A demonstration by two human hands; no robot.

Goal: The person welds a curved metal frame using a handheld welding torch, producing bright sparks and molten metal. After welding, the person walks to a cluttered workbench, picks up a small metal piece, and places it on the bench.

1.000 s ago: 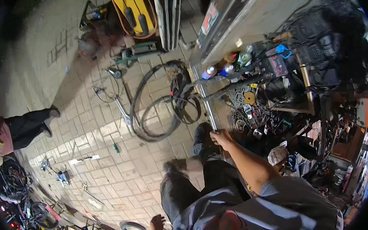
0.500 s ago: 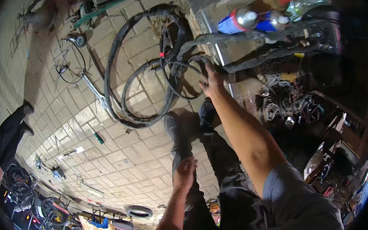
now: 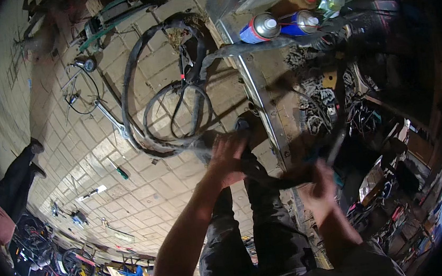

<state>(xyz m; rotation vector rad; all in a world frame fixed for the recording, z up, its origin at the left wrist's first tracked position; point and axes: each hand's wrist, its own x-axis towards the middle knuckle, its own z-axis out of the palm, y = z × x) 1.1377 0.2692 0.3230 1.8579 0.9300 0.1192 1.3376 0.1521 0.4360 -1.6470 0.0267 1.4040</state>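
Observation:
A thick black cable [image 3: 126, 86] lies in loose loops on the paving, with a thinner loop and a red band inside. One stretch of the cable rises from the loops to my left hand [image 3: 228, 158], whose fingers are closed round it. Between my hands this stretch sags in front of my knees. My right hand [image 3: 319, 188], smeared by motion, grips the cable farther along at the right. Beyond my right hand a blurred length stands up over the dark clutter. Another dark sleeved length [image 3: 270, 44] runs from the coil past two spray cans [image 3: 258, 29].
A metal-edged sill [image 3: 261, 107] divides the paving from the cluttered shelf area at right. A green bottle [image 3: 331, 0] lies behind the cans. On the paving are a wrench [image 3: 110, 115], a gauge [image 3: 86, 64] and a green-handled screwdriver [image 3: 121, 171]. Another person's legs [image 3: 14, 168] show at left.
My right hand has swung from beside the coil back toward me and right, drawing cable along. My left hand has risen from my leg and closed on the cable.

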